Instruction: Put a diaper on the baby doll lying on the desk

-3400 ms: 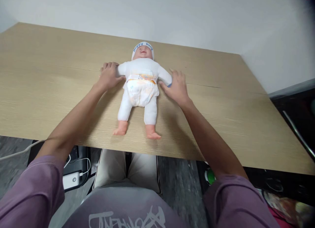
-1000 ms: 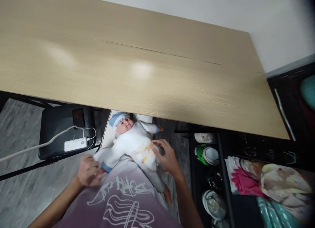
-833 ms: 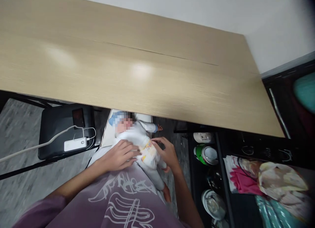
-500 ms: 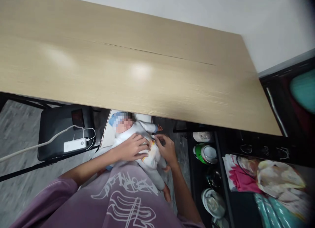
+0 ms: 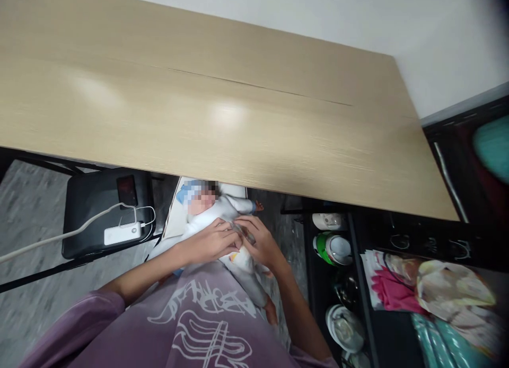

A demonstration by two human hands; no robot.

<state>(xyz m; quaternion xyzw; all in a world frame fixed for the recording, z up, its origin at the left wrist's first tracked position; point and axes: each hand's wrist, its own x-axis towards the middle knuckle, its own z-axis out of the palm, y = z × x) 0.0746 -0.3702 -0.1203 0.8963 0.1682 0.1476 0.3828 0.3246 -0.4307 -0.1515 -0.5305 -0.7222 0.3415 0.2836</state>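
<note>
A baby doll [image 5: 220,214] in white clothes, a blue and white cap and a printed diaper [image 5: 240,258] lies on my lap, below the front edge of the wooden table [image 5: 222,113]. My left hand [image 5: 214,241] rests on the doll's belly with its fingers curled at the diaper's waistband. My right hand [image 5: 260,243] meets it from the right, fingers bent and pinching at the same waistband. One bare doll foot [image 5: 271,313] sticks out beside my right forearm.
A black stand [image 5: 91,209] to the left carries a white power bank [image 5: 121,234] with cables. To the right a dark shelf unit [image 5: 358,262] holds bowls and cups, a green and white pot [image 5: 332,248] and bagged cloth items [image 5: 433,294].
The doll went from lying on the table to lying on my lap. Within the last second my left hand moved from the doll's arm to its belly, and both hands closed in on the diaper's waistband.
</note>
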